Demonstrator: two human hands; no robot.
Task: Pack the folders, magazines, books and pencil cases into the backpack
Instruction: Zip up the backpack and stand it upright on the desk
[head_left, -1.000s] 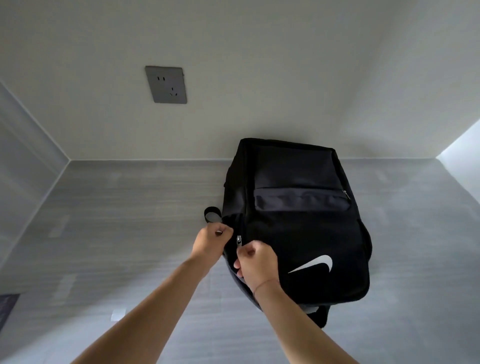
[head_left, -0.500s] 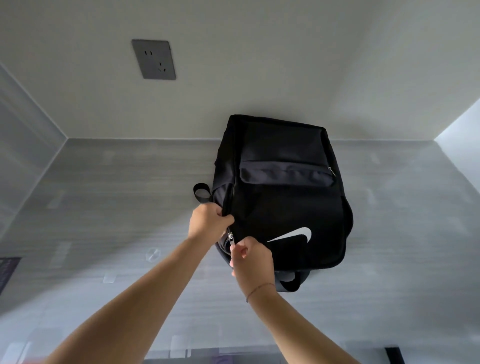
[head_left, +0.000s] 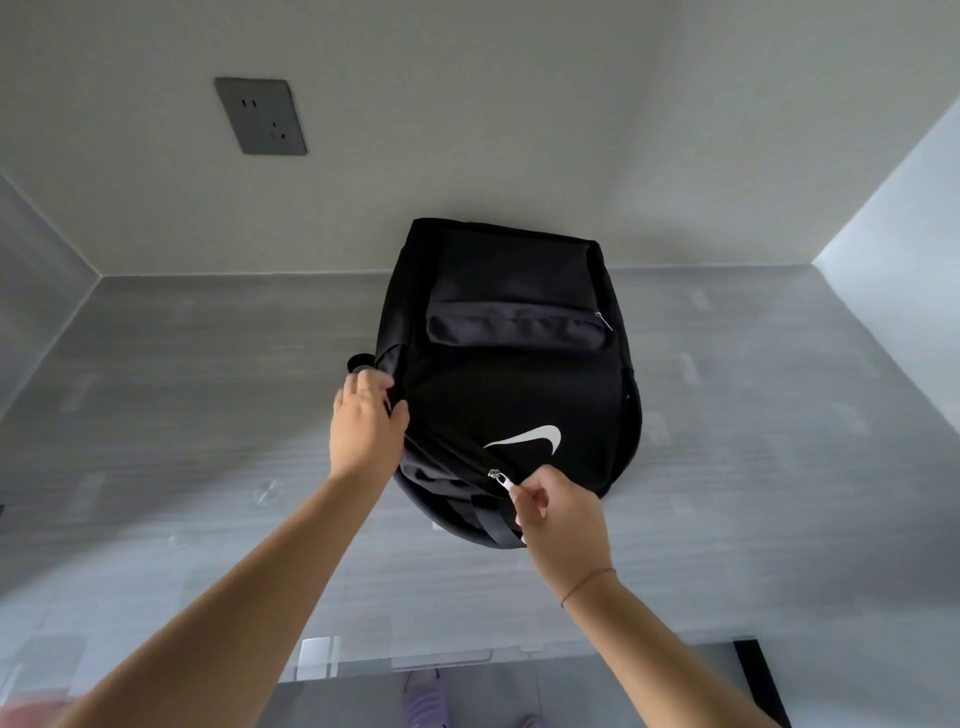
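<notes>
A black backpack (head_left: 519, 374) with a white swoosh lies flat on the grey table (head_left: 182, 415), its top end toward me. My left hand (head_left: 366, 431) grips the backpack's left side fabric near the zipper track. My right hand (head_left: 561, 512) pinches the silver zipper pull (head_left: 501, 480) at the near end of the bag, just below the swoosh. No folders, magazines, books or pencil cases are in view.
A grey wall socket (head_left: 261, 115) sits on the back wall. Side walls close the table in at left and right. The table's near edge (head_left: 467, 665) runs across the bottom, with floor and a purple shoe (head_left: 426, 696) below it.
My right hand has drawn the zipper pull from the bag's left side round to the near end. My left hand stays on the left side fabric. The camera tilted down.
</notes>
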